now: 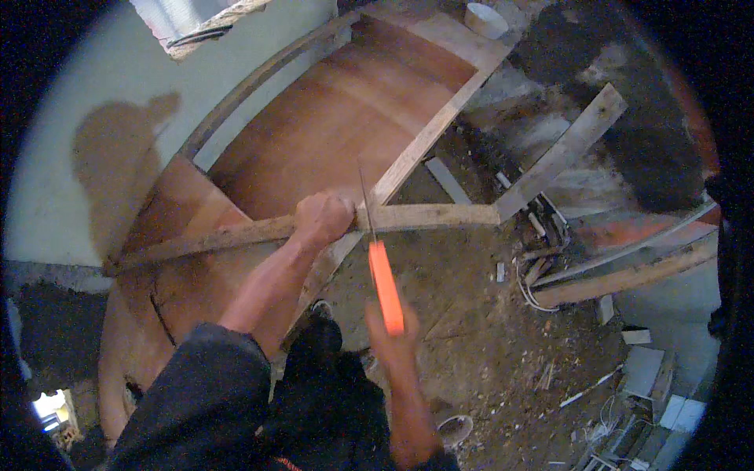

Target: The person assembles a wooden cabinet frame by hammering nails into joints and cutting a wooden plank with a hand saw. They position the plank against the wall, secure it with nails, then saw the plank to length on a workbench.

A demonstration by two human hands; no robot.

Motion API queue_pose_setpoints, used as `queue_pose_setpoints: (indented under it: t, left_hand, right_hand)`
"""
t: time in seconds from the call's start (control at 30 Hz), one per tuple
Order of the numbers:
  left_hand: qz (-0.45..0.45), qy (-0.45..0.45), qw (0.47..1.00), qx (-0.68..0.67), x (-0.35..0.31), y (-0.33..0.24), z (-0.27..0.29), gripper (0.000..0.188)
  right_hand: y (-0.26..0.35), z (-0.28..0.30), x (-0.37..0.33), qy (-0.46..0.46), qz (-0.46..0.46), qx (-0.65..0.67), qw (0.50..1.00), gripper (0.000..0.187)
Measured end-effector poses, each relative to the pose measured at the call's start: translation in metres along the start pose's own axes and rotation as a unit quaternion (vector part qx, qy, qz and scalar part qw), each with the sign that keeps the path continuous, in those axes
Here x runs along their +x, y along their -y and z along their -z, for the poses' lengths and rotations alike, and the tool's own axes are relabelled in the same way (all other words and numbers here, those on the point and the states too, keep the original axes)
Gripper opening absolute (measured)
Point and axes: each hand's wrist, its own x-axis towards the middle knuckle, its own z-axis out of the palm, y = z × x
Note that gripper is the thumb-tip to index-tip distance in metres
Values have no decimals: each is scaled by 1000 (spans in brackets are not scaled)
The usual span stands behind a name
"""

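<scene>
Gripping the wooden batten (pixel 236 235) with my left hand (pixel 322 218) — fingers clenched right around it, pinning it where it crosses the angled plank (pixel 428 133). My right hand (pixel 393 334) is holding a handsaw (pixel 382 271) by its orange handle, fingers wrapped on it; the thin blade is running up from the handle and touching the batten just beside my left knuckles. Blade is looking near upright, tilted slightly left at the tip.

Batten is lying roughly level across the frame, resting over a reddish plywood panel (pixel 330 118) on the left side and continuing right to meet another loose plank (pixel 561 153) leaning diagonally. My left thumb side is sitting close to the blade line — hardly any gap showing.

Around it: dirt and rubble floor (pixel 487 337) under the cut, scraps and offcuts scattered, a tangle of white cable (pixel 530 294) near the right timbers, more long boards (pixel 628 271) stacked at the right. White round tub (pixel 485 20) sitting at the top by the panel's far end. My dark trousers and shoe (pixel 320 310) are standing directly below the batten. Pale wall (pixel 71 102) at left carrying my shadow.
</scene>
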Motion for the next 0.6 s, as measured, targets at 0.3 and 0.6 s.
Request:
queue_pose_setpoints:
  t: [0.3, 0.6]
  left_hand:
    - [14, -74, 997, -36, -2, 1, 3, 46]
    - [54, -31, 997, -48, 6, 6, -4, 45]
  right_hand:
    - [7, -7, 21, 38, -97, -43, 994, 18]
    - [-13, 52, -105, 5, -4, -93, 996, 40]
